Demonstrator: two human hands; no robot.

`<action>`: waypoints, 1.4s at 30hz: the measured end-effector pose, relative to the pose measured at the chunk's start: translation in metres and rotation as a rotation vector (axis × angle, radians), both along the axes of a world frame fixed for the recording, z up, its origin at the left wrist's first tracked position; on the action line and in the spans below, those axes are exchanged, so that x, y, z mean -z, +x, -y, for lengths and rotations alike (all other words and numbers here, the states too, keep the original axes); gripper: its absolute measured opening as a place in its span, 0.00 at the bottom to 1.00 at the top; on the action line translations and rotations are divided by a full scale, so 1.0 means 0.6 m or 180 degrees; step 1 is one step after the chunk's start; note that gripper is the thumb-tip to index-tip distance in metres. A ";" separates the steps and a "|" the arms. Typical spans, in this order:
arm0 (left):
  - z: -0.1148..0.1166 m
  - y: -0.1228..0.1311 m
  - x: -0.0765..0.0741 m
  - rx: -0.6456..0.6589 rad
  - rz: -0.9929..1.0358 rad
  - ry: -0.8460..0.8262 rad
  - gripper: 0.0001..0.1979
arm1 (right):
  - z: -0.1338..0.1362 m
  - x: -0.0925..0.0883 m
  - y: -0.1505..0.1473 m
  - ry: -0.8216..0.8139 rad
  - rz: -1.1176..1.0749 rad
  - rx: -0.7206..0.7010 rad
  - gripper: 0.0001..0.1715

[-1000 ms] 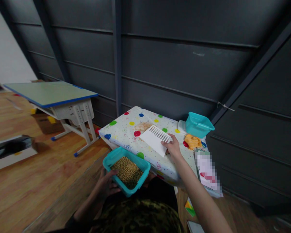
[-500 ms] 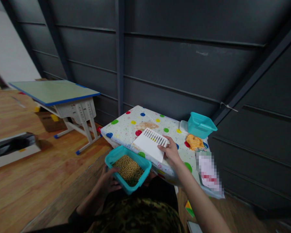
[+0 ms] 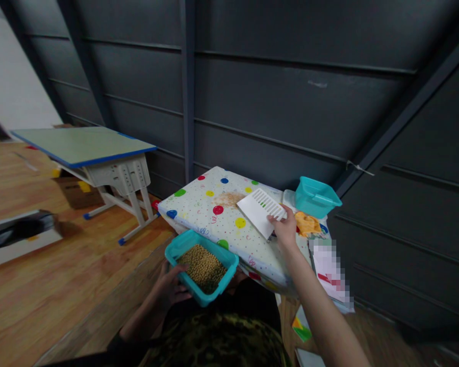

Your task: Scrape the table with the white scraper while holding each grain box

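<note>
From where I stand, the person's left hand [image 3: 172, 284] grips the near left side of a teal plastic bin [image 3: 204, 298], thumb over the rim, fingers beneath. Soybeans [image 3: 203, 264] fill much of its bottom. The bin sits tipped before the worktop [image 3: 193, 210], close against its near edge; I can't tell whether the two touch. The right hand [image 3: 283, 227] is closed round the right end of a white slotted scoop [image 3: 255, 214], thumb on top, the flat lip pointing left and the slots along the far side. The scoop is over the middle of the cloth, just right of a scattered patch of fine brown grains [image 3: 228, 199]. Left of the grains, spotted cloth runs on to the worktop's left edge, leaving the scoop room that way; on the right, an orange cloth [image 3: 308, 223] lies near the hand, with a second teal bin [image 3: 316, 201] behind it at the far right corner. Beyond the far edge rises a dark panelled wall [image 3: 252, 97]. As for writing, a sheet [image 3: 327, 265] on the right edge shows a red band, its print blurred into blocks, and the worktop's cover carries coloured squiggles among its dots
</note>
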State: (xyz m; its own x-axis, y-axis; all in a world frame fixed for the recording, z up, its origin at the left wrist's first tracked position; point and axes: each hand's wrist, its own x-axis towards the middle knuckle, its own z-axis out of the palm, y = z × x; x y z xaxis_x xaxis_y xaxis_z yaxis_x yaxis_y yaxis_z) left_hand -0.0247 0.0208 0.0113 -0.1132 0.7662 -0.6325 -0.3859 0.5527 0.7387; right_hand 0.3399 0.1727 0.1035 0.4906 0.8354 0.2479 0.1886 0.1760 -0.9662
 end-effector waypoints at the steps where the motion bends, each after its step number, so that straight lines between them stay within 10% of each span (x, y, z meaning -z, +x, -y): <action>1: 0.001 0.001 -0.001 -0.0005 0.0006 0.0004 0.54 | -0.007 -0.001 0.006 0.0006 0.0150 0.0107 0.41; 26: 0.009 -0.002 -0.016 -0.0046 -0.0086 0.0087 0.36 | 0.018 0.016 -0.026 -0.0503 -0.0341 -0.0396 0.42; 42: 0.006 0.000 -0.006 -0.0272 -0.0147 0.0104 0.49 | 0.039 0.029 -0.046 -0.0376 -0.0255 -0.0578 0.40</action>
